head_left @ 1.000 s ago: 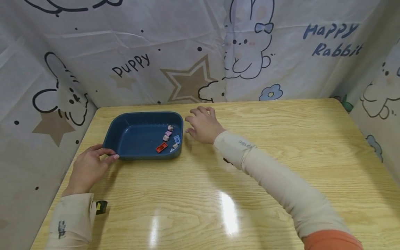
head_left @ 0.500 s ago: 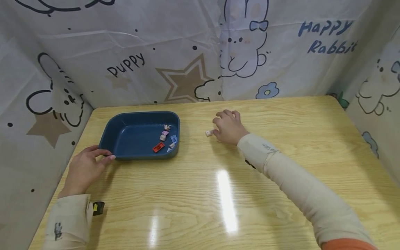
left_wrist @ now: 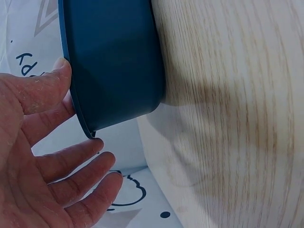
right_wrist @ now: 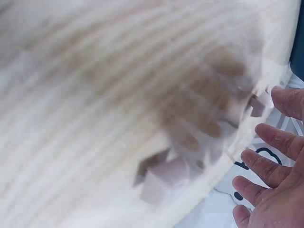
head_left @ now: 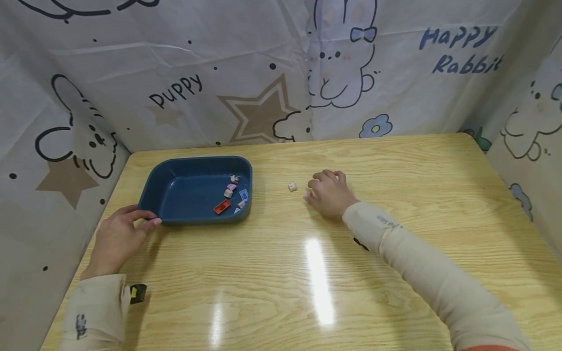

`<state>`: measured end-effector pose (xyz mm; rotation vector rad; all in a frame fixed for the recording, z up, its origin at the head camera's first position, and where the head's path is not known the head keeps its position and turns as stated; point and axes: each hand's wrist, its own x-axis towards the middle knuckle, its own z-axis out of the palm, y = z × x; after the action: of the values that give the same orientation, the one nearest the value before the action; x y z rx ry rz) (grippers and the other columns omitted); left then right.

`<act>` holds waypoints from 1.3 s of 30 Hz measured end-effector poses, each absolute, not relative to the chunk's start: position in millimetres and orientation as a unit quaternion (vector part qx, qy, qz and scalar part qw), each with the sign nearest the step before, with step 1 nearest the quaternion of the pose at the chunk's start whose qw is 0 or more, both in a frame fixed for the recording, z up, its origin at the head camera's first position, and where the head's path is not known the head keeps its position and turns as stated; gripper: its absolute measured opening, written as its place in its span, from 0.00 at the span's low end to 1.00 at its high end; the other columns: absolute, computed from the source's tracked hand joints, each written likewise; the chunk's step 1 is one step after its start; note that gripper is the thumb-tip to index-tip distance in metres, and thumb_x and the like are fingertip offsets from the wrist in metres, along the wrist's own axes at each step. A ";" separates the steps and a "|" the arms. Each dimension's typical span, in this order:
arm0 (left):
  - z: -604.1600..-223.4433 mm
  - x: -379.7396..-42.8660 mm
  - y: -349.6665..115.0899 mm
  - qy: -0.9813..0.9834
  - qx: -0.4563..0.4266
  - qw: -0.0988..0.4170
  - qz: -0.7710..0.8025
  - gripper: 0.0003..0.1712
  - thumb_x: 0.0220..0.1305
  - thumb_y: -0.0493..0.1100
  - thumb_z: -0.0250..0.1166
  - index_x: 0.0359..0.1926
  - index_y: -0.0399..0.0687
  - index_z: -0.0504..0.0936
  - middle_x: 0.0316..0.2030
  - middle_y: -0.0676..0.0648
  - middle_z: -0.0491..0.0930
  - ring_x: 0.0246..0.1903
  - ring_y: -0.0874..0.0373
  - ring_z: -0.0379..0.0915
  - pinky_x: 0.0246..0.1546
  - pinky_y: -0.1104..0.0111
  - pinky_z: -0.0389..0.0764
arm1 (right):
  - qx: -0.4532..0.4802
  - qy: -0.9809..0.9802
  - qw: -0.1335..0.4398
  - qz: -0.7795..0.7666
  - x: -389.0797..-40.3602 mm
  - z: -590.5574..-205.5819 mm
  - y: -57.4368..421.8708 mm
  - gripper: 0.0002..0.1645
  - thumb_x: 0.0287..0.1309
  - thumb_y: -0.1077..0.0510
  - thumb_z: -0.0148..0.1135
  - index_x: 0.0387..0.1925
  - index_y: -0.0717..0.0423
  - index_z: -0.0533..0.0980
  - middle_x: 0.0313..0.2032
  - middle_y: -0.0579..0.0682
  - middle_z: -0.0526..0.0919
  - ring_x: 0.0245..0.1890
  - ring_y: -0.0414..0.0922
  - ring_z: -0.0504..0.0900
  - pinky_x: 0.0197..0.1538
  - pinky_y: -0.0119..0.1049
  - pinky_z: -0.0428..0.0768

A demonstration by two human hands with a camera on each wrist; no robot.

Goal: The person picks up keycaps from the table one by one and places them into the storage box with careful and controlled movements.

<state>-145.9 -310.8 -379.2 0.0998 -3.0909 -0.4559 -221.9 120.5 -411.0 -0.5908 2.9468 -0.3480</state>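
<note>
A dark blue plastic tray [head_left: 186,223] stands on the left of the table, with my left hand [head_left: 116,240] at its near left corner. Thumb and index finger pinch the rim; the left wrist view shows the other fingers loosely spread below. Inside, at the right end, lie a red tile [head_left: 222,206], a blue tile [head_left: 243,195] and several small pale and purple pieces. My right hand [head_left: 331,196] hovers low over the table, fingers relaxed and apart. A pale pink cube [head_left: 292,186] lies left of its thumb. Another pale pink cube [right_wrist: 164,180], blurred, shows only in the right wrist view.
The wooden table [head_left: 263,273] ends at a cloth backdrop [head_left: 189,53] printed with cartoon animals and stars. More printed cloth hangs at both sides. A bright light reflection streaks the table's middle.
My right hand has moved right from beside the tray and slightly toward me, uncovering the pale pink cube on the table. My left hand stays on the tray's corner.
</note>
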 end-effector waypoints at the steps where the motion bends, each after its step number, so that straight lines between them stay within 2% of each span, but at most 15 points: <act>1: -379.2 -145.7 -310.8 -0.989 0.031 0.008 -0.146 0.23 0.66 0.54 0.60 0.44 0.37 0.83 0.59 0.25 0.70 0.58 0.28 0.65 0.57 0.37 0.65 | -0.196 0.972 0.056 -0.114 -221.2 -412.5 120.4 0.20 0.67 0.47 0.54 0.52 0.54 0.78 0.63 0.57 0.74 0.67 0.58 0.66 0.68 0.62 0.58; 9: -379.1 -145.4 -311.3 -0.988 0.024 0.015 -0.152 0.22 0.65 0.54 0.61 0.43 0.38 0.83 0.58 0.24 0.71 0.58 0.28 0.66 0.56 0.36 0.65 | -0.211 0.971 0.043 -0.105 -217.8 -420.1 120.6 0.17 0.65 0.48 0.57 0.47 0.53 0.79 0.59 0.56 0.76 0.65 0.58 0.69 0.66 0.62 0.61; 20: -378.5 -147.4 -311.5 -0.989 0.027 0.007 -0.146 0.21 0.66 0.53 0.61 0.44 0.38 0.83 0.57 0.25 0.72 0.58 0.29 0.66 0.57 0.36 0.64 | -0.219 0.970 0.029 -0.105 -218.2 -422.0 118.6 0.14 0.67 0.49 0.54 0.44 0.53 0.80 0.57 0.55 0.78 0.63 0.56 0.70 0.65 0.62 0.62; 33: -378.3 -147.9 -312.2 -0.988 0.034 -0.002 -0.147 0.24 0.66 0.55 0.59 0.45 0.38 0.82 0.58 0.26 0.72 0.60 0.30 0.65 0.59 0.37 0.64 | -0.218 0.970 0.032 -0.100 -218.9 -413.9 112.7 0.16 0.67 0.49 0.55 0.48 0.52 0.81 0.60 0.56 0.76 0.65 0.56 0.69 0.66 0.61 0.62; 39: -378.8 -148.9 -312.5 -0.989 0.042 -0.017 -0.144 0.23 0.67 0.55 0.59 0.46 0.39 0.83 0.60 0.26 0.70 0.61 0.30 0.63 0.59 0.37 0.64 | -0.238 0.965 0.022 -0.112 -222.8 -402.3 99.4 0.14 0.67 0.51 0.54 0.46 0.51 0.81 0.60 0.56 0.76 0.65 0.56 0.68 0.66 0.61 0.61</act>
<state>-148.9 -312.5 -378.8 0.1347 -3.1402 -0.4574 -222.8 99.4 -402.3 -0.7381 2.9880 -0.3460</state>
